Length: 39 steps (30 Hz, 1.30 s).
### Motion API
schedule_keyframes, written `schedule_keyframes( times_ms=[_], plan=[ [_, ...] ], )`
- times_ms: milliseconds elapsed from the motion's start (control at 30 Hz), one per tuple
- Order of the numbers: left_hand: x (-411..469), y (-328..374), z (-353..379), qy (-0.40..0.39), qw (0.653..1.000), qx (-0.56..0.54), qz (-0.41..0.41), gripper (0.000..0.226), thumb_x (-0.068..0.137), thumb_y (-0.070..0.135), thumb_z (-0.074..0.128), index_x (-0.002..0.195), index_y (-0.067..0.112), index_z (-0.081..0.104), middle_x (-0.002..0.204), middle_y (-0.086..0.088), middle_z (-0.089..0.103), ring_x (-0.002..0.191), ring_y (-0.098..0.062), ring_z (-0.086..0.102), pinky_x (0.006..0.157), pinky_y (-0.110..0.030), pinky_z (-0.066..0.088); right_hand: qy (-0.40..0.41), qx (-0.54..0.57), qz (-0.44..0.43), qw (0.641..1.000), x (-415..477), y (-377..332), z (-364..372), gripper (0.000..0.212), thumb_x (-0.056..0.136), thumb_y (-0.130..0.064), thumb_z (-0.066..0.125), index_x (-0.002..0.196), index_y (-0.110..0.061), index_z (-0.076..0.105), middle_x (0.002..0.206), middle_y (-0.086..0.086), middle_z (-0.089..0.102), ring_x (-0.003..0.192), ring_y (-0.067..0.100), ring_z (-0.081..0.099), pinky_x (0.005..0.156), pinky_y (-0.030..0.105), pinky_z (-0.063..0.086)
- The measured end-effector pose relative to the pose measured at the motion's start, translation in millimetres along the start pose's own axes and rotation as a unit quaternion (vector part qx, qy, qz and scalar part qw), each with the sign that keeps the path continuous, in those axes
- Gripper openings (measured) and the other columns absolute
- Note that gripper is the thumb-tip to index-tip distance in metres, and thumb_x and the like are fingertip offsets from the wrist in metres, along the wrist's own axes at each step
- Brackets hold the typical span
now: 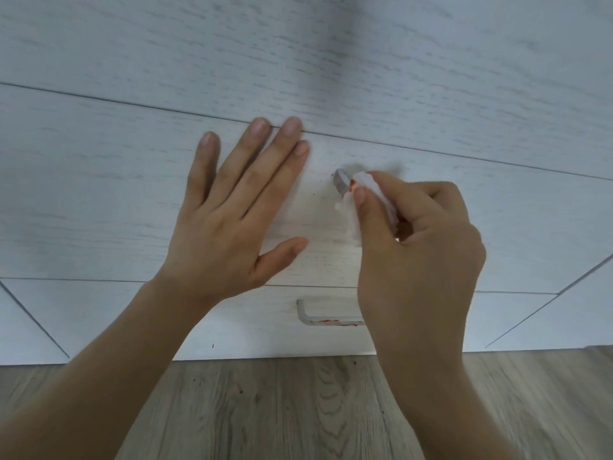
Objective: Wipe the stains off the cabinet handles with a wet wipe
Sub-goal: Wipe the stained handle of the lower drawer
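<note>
left hand [232, 207]: lay flat on the middle drawer front [99, 200], which was white with a wood grain. Fingers were straight and slightly spread, fingertips reaching the seam above. It held nothing.
right hand [421, 247]: fingers were curled, with the thumb and fingers pinching the wet wipe [371, 194]. It sat just right of the left hand; the hands were apart, not touching.
wet wipe: white and crumpled, bunched in the right hand. Its tip was pressed against the upper handle [341, 184], and an orange-red smear showed on the wipe at the contact point.
upper handle: grey metal, on the middle drawer front. Only its left end was visible; the rest was hidden behind the wipe and the right hand. The area was blurred, so I couldn't tell if any stain sat on the metal itself.
lower handle [318, 315]: pale bar on the lower drawer front [232, 327]. The left end and part of the bar were visible; the right part was hidden behind the right wrist.
stains [335, 323]: red-orange patches along the lower handle's bottom edge.
floor [298, 410]: grey-brown wood-look planks running below the cabinet, with a few dark specks.
</note>
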<state>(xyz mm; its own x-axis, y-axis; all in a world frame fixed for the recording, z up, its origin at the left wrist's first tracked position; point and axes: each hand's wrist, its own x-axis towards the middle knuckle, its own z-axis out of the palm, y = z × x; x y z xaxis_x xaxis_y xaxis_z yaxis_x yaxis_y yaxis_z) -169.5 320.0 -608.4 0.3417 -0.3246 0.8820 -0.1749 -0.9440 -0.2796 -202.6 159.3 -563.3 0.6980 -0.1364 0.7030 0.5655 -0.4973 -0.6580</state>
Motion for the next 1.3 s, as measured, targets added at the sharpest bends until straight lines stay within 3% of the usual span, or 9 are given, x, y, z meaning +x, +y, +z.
schedule_keyframes(
  times_ms=[200, 367, 500, 633, 767, 833, 1000, 1200, 1300],
  plan=[
    [-4.4, 2.2, 1.4, 0.005, 1.000, -0.010, -0.019, 0.068, 0.099, 0.049, 0.014, 0.145, 0.002, 0.030, 0.150, -0.012, 0.029, 0.146, -0.019, 0.006, 0.117, -0.041, -0.001, -0.004, -0.034, -0.076, 0.997, 0.0, 0.8, 1.3, 0.018, 0.086, -0.006, 0.064, 0.102, -0.008, 0.071, 0.083, -0.004, 0.047, 0.070, -0.004, 0.040, 0.068, -0.004, 0.032],
    [-3.2, 5.6, -1.1, 0.002, 0.999, -0.024, -0.030, 0.068, 0.100, 0.050, 0.014, 0.145, 0.001, 0.029, 0.149, -0.015, 0.032, 0.146, -0.019, 0.006, 0.117, -0.042, -0.001, 0.008, 0.039, -0.093, 0.995, -10.7, 15.1, 6.4, 0.018, 0.082, 0.000, 0.067, 0.099, -0.006, 0.072, 0.084, 0.000, 0.051, 0.075, 0.001, 0.047, 0.068, 0.004, 0.039],
    [-3.7, 4.0, -4.5, -0.004, 0.999, -0.032, -0.026, 0.067, 0.100, 0.049, 0.016, 0.146, 0.002, 0.027, 0.150, -0.014, 0.031, 0.145, -0.019, 0.007, 0.117, -0.042, -0.001, -0.002, 0.090, -0.020, 0.996, -24.2, 19.5, 8.8, 0.017, 0.084, -0.007, 0.067, 0.098, -0.013, 0.073, 0.085, -0.001, 0.054, 0.073, 0.004, 0.052, 0.065, 0.006, 0.040],
    [-3.8, 4.2, -3.6, -0.002, 0.999, -0.033, -0.028, 0.067, 0.100, 0.049, 0.016, 0.146, 0.002, 0.027, 0.151, -0.013, 0.029, 0.145, -0.020, 0.009, 0.117, -0.043, 0.000, 0.027, 0.240, 0.103, 0.965, -23.3, 8.1, 12.9, 0.017, 0.082, -0.017, 0.068, 0.096, -0.025, 0.072, 0.092, -0.004, 0.065, 0.086, 0.003, 0.064, 0.072, 0.008, 0.047],
    [-3.7, 6.3, -1.2, 0.004, 0.999, -0.033, -0.035, 0.067, 0.100, 0.049, 0.015, 0.146, 0.002, 0.028, 0.151, -0.011, 0.029, 0.145, -0.018, 0.006, 0.117, -0.042, -0.002, 0.116, 0.294, 0.187, 0.930, -14.8, 9.4, 9.2, 0.011, 0.078, -0.019, 0.073, 0.088, -0.018, 0.070, 0.080, -0.008, 0.071, 0.074, 0.002, 0.067, 0.061, 0.008, 0.048],
    [-3.6, 7.1, -0.4, 0.006, 0.999, -0.037, -0.037, 0.067, 0.100, 0.049, 0.015, 0.145, 0.002, 0.029, 0.150, -0.012, 0.029, 0.145, -0.018, 0.006, 0.117, -0.043, -0.002, 0.142, 0.284, 0.190, 0.929, -10.6, 14.2, 2.8, 0.011, 0.077, -0.022, 0.073, 0.086, -0.017, 0.070, 0.074, -0.010, 0.070, 0.070, 0.002, 0.066, 0.058, 0.008, 0.048],
    [-3.6, 13.8, 3.3, 0.016, 0.998, -0.039, -0.049, 0.066, 0.099, 0.048, 0.016, 0.144, 0.002, 0.030, 0.150, -0.014, 0.028, 0.145, -0.019, 0.004, 0.116, -0.044, -0.003, 0.102, 0.250, 0.168, 0.948, -10.8, 21.9, -1.0, 0.006, 0.080, -0.019, 0.072, 0.086, -0.021, 0.071, 0.078, -0.010, 0.072, 0.074, 0.001, 0.067, 0.062, 0.007, 0.048],
    [-14.5, 20.7, 4.1, -0.003, 0.998, -0.023, -0.060, 0.064, 0.100, 0.046, 0.020, 0.146, 0.002, 0.026, 0.152, -0.009, 0.021, 0.145, -0.020, -0.001, 0.116, -0.046, -0.001, 0.186, 0.250, 0.225, 0.923, -1.3, 56.0, -24.1, 0.009, 0.083, -0.021, 0.070, 0.089, -0.014, 0.070, 0.073, -0.014, 0.071, 0.073, -0.001, 0.066, 0.064, 0.005, 0.046],
    [-26.0, 25.6, 4.4, -0.028, 0.997, 0.004, -0.077, 0.064, 0.100, 0.046, 0.022, 0.150, 0.006, 0.016, 0.155, -0.005, 0.012, 0.146, -0.020, -0.006, 0.116, -0.047, -0.001, 0.148, 0.243, 0.247, 0.926, -7.0, 68.2, -30.4, 0.008, 0.082, -0.026, 0.071, 0.086, -0.019, 0.070, 0.077, -0.011, 0.073, 0.077, 0.003, 0.068, 0.066, 0.006, 0.047]
  ],
)
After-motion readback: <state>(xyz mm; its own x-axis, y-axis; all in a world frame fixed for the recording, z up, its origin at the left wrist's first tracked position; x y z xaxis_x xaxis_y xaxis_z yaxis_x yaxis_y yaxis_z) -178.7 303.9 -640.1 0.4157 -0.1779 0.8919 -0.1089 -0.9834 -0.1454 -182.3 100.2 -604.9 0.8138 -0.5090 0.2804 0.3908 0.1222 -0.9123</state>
